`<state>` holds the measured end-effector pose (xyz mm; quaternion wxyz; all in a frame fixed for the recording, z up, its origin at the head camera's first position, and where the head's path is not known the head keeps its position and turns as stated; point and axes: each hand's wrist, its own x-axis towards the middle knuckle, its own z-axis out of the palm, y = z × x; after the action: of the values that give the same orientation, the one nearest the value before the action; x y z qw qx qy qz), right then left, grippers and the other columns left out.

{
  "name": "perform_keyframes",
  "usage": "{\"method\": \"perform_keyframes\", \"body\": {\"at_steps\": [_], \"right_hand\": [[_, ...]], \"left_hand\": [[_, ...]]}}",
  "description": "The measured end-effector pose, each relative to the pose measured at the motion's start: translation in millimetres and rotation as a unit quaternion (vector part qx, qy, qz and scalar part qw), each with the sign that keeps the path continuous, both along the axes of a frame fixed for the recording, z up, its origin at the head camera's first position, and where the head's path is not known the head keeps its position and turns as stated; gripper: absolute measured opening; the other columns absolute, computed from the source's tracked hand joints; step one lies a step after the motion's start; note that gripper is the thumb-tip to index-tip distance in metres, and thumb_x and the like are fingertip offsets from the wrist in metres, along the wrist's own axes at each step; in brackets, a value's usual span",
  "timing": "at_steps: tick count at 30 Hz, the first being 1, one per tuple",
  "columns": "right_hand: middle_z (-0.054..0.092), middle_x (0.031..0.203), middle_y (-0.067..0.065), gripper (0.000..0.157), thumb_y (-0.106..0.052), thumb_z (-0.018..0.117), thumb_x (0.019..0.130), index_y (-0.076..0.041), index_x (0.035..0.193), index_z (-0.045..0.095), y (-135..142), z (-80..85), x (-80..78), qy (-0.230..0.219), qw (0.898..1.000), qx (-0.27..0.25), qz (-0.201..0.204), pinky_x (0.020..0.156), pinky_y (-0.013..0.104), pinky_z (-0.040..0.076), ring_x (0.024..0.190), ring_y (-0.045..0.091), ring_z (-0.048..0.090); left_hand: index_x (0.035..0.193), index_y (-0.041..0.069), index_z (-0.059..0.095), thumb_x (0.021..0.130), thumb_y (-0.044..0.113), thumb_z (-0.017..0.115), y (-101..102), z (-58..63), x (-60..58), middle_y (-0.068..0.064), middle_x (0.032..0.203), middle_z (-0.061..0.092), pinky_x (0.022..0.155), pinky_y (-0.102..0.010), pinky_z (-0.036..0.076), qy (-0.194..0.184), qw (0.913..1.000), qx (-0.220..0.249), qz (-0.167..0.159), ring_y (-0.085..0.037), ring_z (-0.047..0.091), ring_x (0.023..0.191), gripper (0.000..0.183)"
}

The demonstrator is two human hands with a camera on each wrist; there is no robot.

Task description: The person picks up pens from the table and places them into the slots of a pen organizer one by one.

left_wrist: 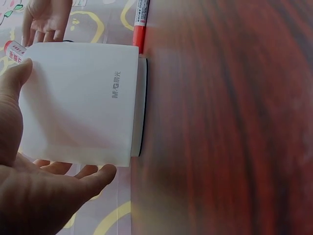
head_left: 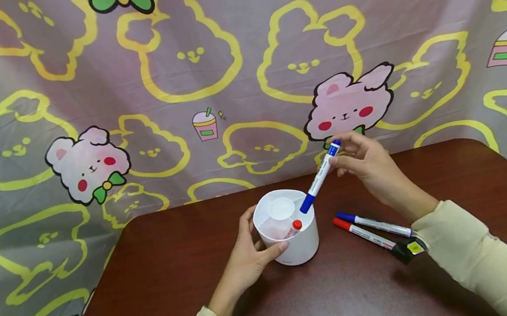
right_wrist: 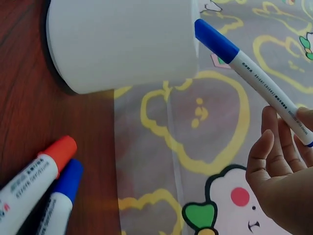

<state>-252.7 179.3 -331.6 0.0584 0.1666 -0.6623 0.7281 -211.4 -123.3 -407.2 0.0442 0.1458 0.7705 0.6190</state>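
A white pen holder with several compartments stands on the table, and a marker with a red end leans inside it. My left hand grips the holder from its left side, thumb across the front and fingers behind. Between thumb and fingers, my right hand pinches a white marker with a blue cap. That marker slants down to the left, its capped end at the holder's right rim. In the right wrist view the blue cap overlaps the holder's edge.
Right of the holder, a red-capped marker and another blue-capped marker lie side by side on the brown table, below the right forearm. A curtain with cartoon prints hangs behind the table's back edge.
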Motion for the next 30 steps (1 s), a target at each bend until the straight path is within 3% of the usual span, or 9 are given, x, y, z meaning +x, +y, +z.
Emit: {"method": "perform_keyframes", "body": {"at_steps": [9, 19, 30], "right_hand": [[0.068, 0.103, -0.008, 0.032, -0.005, 0.066, 0.102, -0.025, 0.128, 0.067, -15, -7.5, -0.4, 0.007, 0.998, 0.063, -0.009, 0.075, 0.024, 0.056, 0.085, 0.012, 0.063], [0.068, 0.107, -0.002, 0.039, -0.009, 0.069, 0.101, -0.005, 0.139, 0.062, -25, -14.5, -2.5, 0.004, 0.995, 0.102, -0.008, 0.076, 0.026, 0.058, 0.092, 0.016, 0.066], [0.068, 0.112, 0.014, 0.040, -0.009, 0.073, 0.097, -0.005, 0.137, 0.066, -33, -23.7, -3.1, 0.001, 0.989, 0.147, -0.006, 0.076, 0.026, 0.058, 0.092, 0.018, 0.066]], "left_hand": [[0.159, 0.015, 0.026, 0.085, 0.006, 0.086, 2, -1.1, -0.1, -0.014, 0.156, 0.047, 0.116, -0.056, 0.046, 0.008, 0.9999, 0.006, -0.008, -0.033, 0.053, 0.136, 0.095], [0.159, 0.017, 0.026, 0.086, 0.007, 0.086, 0, -0.8, 0.1, -0.014, 0.159, 0.043, 0.114, -0.056, 0.048, 0.008, 1.0000, -0.001, -0.004, -0.035, 0.052, 0.138, 0.096], [0.159, 0.018, 0.025, 0.087, 0.010, 0.086, -1, -1.8, -0.7, -0.012, 0.158, 0.044, 0.117, -0.056, 0.045, 0.009, 0.9999, -0.009, -0.010, -0.031, 0.048, 0.140, 0.094]]}}
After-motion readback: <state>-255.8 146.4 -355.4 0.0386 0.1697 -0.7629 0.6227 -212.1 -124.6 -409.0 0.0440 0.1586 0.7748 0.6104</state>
